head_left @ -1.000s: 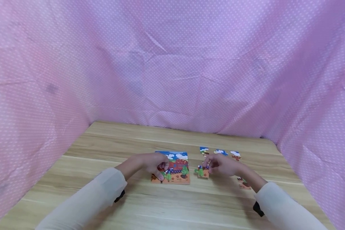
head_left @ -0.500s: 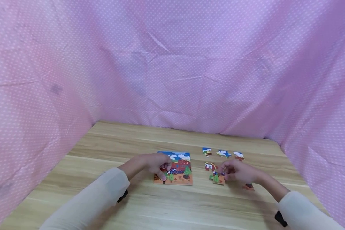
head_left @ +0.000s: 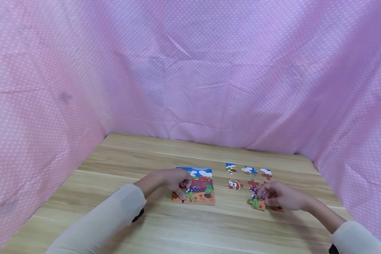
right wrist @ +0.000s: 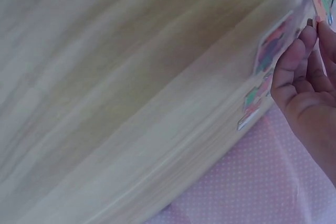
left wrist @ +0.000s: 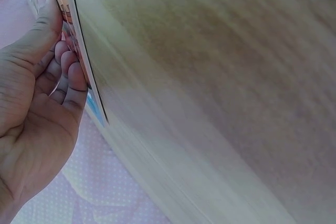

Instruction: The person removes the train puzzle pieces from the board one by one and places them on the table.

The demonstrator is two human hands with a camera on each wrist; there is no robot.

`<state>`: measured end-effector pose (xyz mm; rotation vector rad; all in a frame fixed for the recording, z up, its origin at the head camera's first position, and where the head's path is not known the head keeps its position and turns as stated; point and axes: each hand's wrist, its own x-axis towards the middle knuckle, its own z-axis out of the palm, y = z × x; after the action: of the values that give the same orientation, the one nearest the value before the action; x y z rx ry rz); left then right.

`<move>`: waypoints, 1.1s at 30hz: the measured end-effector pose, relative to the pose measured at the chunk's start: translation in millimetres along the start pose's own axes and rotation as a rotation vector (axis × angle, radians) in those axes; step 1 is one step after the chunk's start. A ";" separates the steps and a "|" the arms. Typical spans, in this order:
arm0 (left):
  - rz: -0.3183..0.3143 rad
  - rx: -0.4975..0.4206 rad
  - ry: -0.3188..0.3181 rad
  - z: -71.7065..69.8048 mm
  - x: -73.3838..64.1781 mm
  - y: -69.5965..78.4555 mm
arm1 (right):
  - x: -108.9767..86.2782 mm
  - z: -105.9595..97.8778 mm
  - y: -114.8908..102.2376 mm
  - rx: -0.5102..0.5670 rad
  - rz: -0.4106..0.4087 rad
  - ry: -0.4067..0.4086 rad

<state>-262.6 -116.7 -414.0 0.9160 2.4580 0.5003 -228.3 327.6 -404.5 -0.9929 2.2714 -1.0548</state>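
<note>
My right hand [head_left: 280,195] pinches a puzzle piece [head_left: 258,204], orange with a green tree, between thumb and fingertips. In the right wrist view that piece [right wrist: 322,4] stands tilted at the fingertips, above the table. Right at the fingers in the head view are a red and blue piece [head_left: 253,184] and an orange piece [head_left: 277,209], both partly covered. My left hand [head_left: 174,181] rests on the left part of a square picture board [head_left: 206,176] showing clouds and a red train. Its thumb [left wrist: 48,17] lies on the board's face with the other fingers loosely curled.
Behind the right hand lie loose puzzle pieces: a blue and yellow one [head_left: 230,167], a cloud piece [head_left: 249,170], a cloud and red one [head_left: 266,173]. A piece with eyes [head_left: 234,184] lies nearer. Pink dotted cloth [head_left: 190,88] surrounds the wooden table [head_left: 139,151].
My right hand has carried the tree piece rightward, away from the board, uncovering the piece with eyes. My left hand has stayed on the board. The head view has shifted slightly.
</note>
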 end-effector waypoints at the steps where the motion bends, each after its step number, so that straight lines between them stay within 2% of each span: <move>1: -0.002 -0.003 0.000 0.3 0.1 0.0 | -1.5 0.5 0.9 -0.004 0.010 0.004; 6: 0.001 -0.014 -0.001 2.0 0.3 0.1 | -5.4 6.3 1.2 -0.049 0.015 0.042; 13: 0.004 -0.010 0.002 3.6 0.8 -0.9 | -1.7 16.3 -1.5 -0.168 -0.017 0.109; 21: 0.020 -0.011 0.008 2.0 0.0 -0.3 | 1.1 18.5 -6.8 -0.199 0.061 0.122; 27: 0.013 -0.016 0.007 0.5 -1.6 -0.3 | 1.7 17.7 -7.1 -0.264 0.075 0.137; 33: 0.015 -0.019 0.003 0.1 -1.2 -1.5 | 3.7 17.8 -7.0 -0.283 0.091 0.135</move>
<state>-262.4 -118.6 -414.5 0.9267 2.4462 0.5300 -216.3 313.3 -410.1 -0.9378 2.6033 -0.7978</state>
